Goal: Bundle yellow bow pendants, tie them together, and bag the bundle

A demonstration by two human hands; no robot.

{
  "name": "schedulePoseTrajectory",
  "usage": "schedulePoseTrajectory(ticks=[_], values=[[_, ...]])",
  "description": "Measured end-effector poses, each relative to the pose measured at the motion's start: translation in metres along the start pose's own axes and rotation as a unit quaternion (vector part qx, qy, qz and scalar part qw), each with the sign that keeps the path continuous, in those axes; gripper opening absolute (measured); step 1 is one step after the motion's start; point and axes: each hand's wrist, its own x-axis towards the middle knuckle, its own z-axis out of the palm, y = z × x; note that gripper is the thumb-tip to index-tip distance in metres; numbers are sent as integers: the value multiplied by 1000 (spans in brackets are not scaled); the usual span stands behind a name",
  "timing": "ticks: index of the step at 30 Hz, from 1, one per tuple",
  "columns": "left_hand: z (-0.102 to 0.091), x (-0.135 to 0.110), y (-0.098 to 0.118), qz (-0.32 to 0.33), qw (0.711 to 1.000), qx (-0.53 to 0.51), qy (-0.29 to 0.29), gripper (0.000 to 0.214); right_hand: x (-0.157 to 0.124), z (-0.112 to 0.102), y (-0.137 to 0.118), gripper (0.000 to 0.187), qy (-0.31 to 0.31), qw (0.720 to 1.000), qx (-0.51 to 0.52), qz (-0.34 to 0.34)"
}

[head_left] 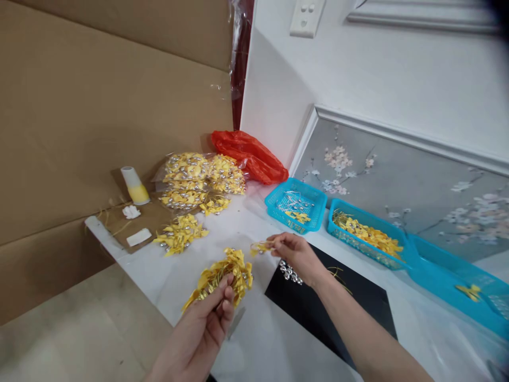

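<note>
My left hand (212,313) is closed round a thick bunch of yellow ribbon bows (234,270) with gold ties and a few silver bits showing. To its right, my right hand (292,252) pinches a single yellow ribbon bow (260,248) by its thin tie, a little apart from the bunch. Beneath the right hand, several silver bells (289,272) lie on a black mat (318,318), partly hidden by the wrist. Loose gold ties (340,278) rest on the mat beyond my forearm. Another pile of yellow bows with silver bells (181,234) sits on the white table.
Along the wall stand a blue basket (274,199) with silver pieces and bows, a blue tray of yellow bows (332,225), and a longer blue tray (429,265). Clear bags of bows (186,178), a red plastic bag (248,154) and a white-yellow bottle (135,185) are at the back.
</note>
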Motion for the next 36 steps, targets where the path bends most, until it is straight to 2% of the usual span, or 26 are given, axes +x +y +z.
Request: schedulePoseTrajectory(ticks=[5,10,16,21,26,29,32,34,36], values=[[2,0,0,-8,1000,-4,4,19,3,-4,5,33,15,999,37,-10],[3,0,-1,-5,1000,-7,4,18,2,-5,-1,27,39,997,44,-41],[6,0,-1,-9,1000,-6,8,18,2,7,-8,20,21,998,-4,-57],[2,0,0,-12,1000,-12,-11,18,10,6,-5,17,76,995,-47,-39],[2,0,1,-4,1000,-6,0,18,8,3,-18,23,86,995,-57,-14],[4,1,0,-9,1000,-4,-1,17,-2,12,-30,22,73,994,-80,-6],[4,3,-2,-15,1000,-2,-10,18,-18,31,-37,16,75,989,-128,-17],[2,4,-4,-20,1000,3,-20,18,-30,47,-39,12,66,976,-200,-53],[1,5,-5,-19,999,11,-33,16,-40,60,-39,13,48,950,-288,-113]])
